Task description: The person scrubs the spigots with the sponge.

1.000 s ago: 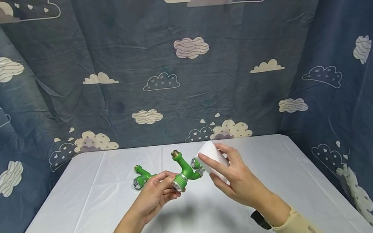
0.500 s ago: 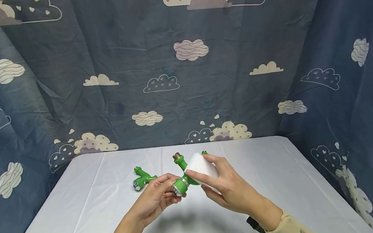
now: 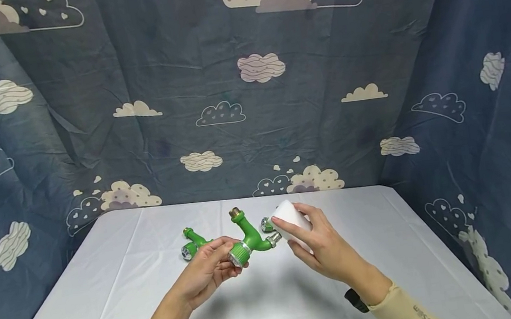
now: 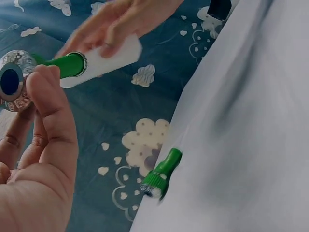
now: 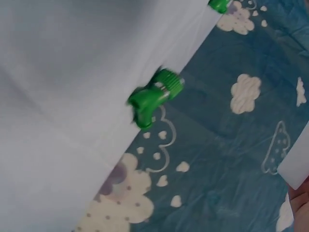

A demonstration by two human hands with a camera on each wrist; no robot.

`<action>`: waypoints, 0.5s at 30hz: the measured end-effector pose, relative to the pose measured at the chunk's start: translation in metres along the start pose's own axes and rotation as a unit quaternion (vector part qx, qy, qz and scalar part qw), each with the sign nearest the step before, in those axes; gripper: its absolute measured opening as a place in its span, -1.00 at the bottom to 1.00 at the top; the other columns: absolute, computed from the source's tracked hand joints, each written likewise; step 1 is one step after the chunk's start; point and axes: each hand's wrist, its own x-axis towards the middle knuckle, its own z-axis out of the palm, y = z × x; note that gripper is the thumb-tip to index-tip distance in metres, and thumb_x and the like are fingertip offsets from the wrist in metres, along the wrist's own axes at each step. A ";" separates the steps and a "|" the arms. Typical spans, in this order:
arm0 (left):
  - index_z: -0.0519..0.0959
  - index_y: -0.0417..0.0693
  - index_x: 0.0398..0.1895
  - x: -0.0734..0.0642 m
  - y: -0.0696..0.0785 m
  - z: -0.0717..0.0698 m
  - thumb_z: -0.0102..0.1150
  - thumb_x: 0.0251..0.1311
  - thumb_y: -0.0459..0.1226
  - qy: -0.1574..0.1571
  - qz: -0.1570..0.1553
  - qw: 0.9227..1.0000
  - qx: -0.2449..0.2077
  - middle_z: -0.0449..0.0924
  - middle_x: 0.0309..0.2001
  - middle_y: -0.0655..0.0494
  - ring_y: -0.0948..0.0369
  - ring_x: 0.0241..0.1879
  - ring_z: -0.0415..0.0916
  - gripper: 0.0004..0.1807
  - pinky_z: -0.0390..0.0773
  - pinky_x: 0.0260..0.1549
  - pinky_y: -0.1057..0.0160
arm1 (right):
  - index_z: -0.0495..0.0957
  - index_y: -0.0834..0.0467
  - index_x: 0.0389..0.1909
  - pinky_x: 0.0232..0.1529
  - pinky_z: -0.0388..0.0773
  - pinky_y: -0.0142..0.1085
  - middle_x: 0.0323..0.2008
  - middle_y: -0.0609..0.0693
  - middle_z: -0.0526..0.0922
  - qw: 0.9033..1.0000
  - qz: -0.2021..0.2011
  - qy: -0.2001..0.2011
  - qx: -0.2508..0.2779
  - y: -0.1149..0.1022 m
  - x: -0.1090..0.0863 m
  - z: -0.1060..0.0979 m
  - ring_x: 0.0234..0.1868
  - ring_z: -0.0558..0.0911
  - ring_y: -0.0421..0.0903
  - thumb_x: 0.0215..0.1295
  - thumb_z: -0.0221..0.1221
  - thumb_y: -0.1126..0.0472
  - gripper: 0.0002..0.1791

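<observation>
My left hand (image 3: pixel 207 272) holds a green water tap (image 3: pixel 252 238) by its ribbed knob end, raised above the table. The tap's brass-coloured threaded end points up, and its silver nozzle points right. Between thumb and fingers, my right hand (image 3: pixel 326 246) grips a white sponge block (image 3: pixel 291 216) right at that nozzle. In the left wrist view, the sponge (image 4: pixel 113 60) lies behind the green pipe of the held tap (image 4: pixel 70 65). The right wrist view catches only fingers (image 5: pixel 301 208) and a corner of the sponge (image 5: pixel 297 159).
A second green tap (image 3: pixel 193 239) lies on the white-covered table (image 3: pixel 131 281), just beyond my left hand. A third tap (image 3: pixel 266 224) is partly hidden behind the sponge. A dark blue cloud-print curtain (image 3: pixel 162 139) hangs behind and at both sides.
The sponge moved left over the held tap's spout, then back right to the nozzle. My left hand and the tap have shifted slightly left. The taps on the table stayed in place.
</observation>
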 end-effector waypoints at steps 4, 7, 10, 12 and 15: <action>0.58 -0.21 0.23 0.001 0.003 -0.003 0.12 0.64 -0.17 0.025 0.004 0.998 0.049 0.74 -0.11 0.07 0.24 -0.23 0.79 -0.67 0.81 -0.14 0.34 | 0.49 -0.18 0.52 0.09 0.74 0.09 0.39 0.32 0.40 1.000 0.019 0.010 0.006 0.008 -0.003 0.002 0.28 0.49 0.16 0.38 0.34 0.26 -0.29; 0.54 -0.37 0.30 0.002 0.005 -0.004 0.20 0.59 -0.22 0.043 0.026 0.991 0.127 0.71 -0.07 -0.02 0.20 -0.20 0.81 -0.57 0.84 -0.08 0.23 | 0.50 -0.15 0.51 -0.04 0.72 0.01 0.36 0.30 0.42 0.999 0.030 0.026 0.021 0.009 -0.002 -0.001 0.19 0.49 0.09 0.37 0.36 0.28 -0.30; 0.62 -0.32 0.25 0.004 0.006 -0.003 0.32 0.50 -0.24 0.071 0.061 0.971 0.222 0.76 -0.07 -0.11 0.24 -0.21 0.80 -0.60 0.84 -0.09 0.20 | 0.50 -0.14 0.52 -0.03 0.67 -0.03 0.36 0.26 0.43 0.998 0.034 0.035 0.042 0.006 0.002 -0.005 0.17 0.47 0.04 0.37 0.34 0.30 -0.29; 0.69 -0.23 0.19 0.005 0.006 -0.002 0.41 0.41 -0.24 0.093 0.080 0.954 0.275 0.79 -0.07 -0.13 0.27 -0.22 0.78 -0.63 0.82 -0.12 0.25 | 0.49 -0.13 0.52 0.02 0.63 -0.04 0.38 0.24 0.42 0.997 0.033 0.033 0.057 0.001 0.005 -0.009 0.20 0.47 0.03 0.39 0.33 0.29 -0.30; 0.74 -0.14 0.11 0.006 0.005 0.000 0.54 0.29 -0.22 0.128 0.102 0.930 0.329 0.82 -0.07 -0.09 0.31 -0.23 0.75 -0.63 0.79 -0.16 0.35 | 0.50 -0.14 0.52 0.07 0.64 -0.06 0.41 0.20 0.41 0.997 0.024 0.025 0.067 -0.009 0.011 -0.015 0.25 0.47 0.01 0.39 0.33 0.27 -0.31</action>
